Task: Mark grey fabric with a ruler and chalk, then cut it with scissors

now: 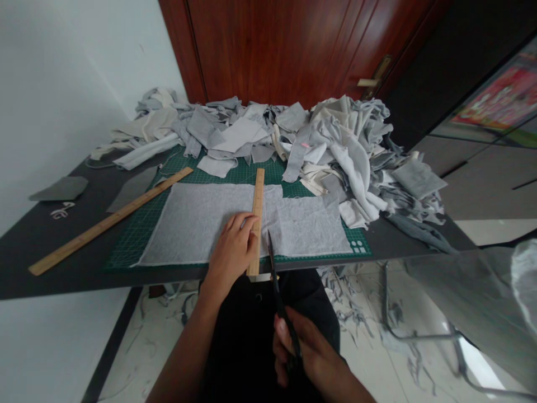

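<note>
Room: we're at a dark table set before a reddish-brown door, pale wall to the left.
Grey cloth: the grey cloth lies flat on a green cutting mat, near edge running just inside the table's edge; whether the part right of the ruler is a separate piece, I can't tell.
Left hand: here's the left hand, fingers bent, resting on the short wooden ruler that crosses the cloth; I can't tell whether it pinches or only presses.
Right hand: the right hand is wrapped around the handles of black scissors, below the table edge; the blades point up over the cloth, just beside the ruler, and how far they part is unclear.
Hidden: most of the mat sits under cloth and scraps; a pale object under the ruler's near end is hard to make out.
Open room: bare tabletop runs to the left, beyond the long wooden ruler; along the back, the scrap heap crowds right up to the cloth.
Right side: a translucent sheet, perhaps a bag, is cut off by the frame; its contents can't be made out.
Floor: cloth strips litter the tiles.
</note>
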Motion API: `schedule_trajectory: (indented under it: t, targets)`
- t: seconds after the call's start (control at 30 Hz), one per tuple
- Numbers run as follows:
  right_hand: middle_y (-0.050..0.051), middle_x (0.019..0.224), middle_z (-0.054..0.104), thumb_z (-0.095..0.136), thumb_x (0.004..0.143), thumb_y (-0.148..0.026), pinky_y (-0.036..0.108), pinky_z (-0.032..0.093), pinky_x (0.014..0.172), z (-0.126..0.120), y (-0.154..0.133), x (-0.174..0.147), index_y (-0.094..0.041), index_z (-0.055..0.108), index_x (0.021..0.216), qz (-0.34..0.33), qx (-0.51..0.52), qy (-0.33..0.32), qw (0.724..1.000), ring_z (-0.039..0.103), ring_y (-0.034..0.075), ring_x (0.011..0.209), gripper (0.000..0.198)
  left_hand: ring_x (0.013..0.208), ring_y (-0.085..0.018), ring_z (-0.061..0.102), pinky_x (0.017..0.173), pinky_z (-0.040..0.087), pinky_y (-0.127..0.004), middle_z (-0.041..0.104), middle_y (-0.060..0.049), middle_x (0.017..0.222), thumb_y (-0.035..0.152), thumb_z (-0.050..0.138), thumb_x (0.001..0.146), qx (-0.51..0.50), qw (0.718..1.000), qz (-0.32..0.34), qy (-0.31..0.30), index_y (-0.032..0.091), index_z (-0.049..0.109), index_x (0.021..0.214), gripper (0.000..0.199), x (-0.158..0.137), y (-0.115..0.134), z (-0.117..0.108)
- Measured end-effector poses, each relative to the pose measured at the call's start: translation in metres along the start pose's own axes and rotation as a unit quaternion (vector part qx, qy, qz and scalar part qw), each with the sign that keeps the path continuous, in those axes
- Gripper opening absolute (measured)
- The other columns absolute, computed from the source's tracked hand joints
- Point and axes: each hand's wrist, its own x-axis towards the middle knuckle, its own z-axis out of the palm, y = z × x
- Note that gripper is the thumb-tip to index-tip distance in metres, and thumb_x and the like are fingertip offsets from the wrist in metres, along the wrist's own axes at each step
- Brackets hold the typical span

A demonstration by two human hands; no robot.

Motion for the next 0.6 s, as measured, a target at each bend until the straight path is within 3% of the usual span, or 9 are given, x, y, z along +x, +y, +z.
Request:
schedule_trajectory:
  t: [0.17,0.4,0.6]
  targets:
    - [-0.006,0.069,0.049,0.052,0.091,-0.084,0.02,0.038,0.051,-0.004,-0.005,0.002,-0.02,0.047,0.093,-0.002,-0.019,-0.006,1.0,0.053,0.006,0.051,0.065,0.126,-0.029,0.057,0.115,0.048,-0.048,0.063,-0.012,0.132,0.008,0.044,0.096,0.003,1.0,-0.001,0.0,0.017,0.061,0.128,0.038,0.0,0.0,0.0]
    - [-0.008,0.065,0.046,0.054,0.081,-0.093,0.021,0.039,0.054,-0.012,-0.032,-0.017,-0.02,0.045,0.092,0.061,-0.009,-0.016,0.998,0.052,0.007,0.049,0.074,0.126,-0.029,0.057,0.115,0.048,-0.049,0.063,-0.012,0.131,0.012,0.047,0.099,0.002,1.0,-0.005,-0.001,0.016,0.061,0.127,0.032,0.001,0.002,-0.001]
    - [-0.008,0.064,0.047,0.054,0.076,-0.097,0.022,0.04,0.054,-0.017,-0.035,-0.022,-0.021,0.044,0.091,0.079,-0.018,-0.023,0.996,0.051,0.008,0.049,0.078,0.127,-0.03,0.056,0.114,0.047,-0.049,0.062,-0.012,0.132,0.017,0.051,0.101,-0.002,1.0,-0.007,0.002,0.018,0.059,0.127,0.028,0.0,0.002,0.0]
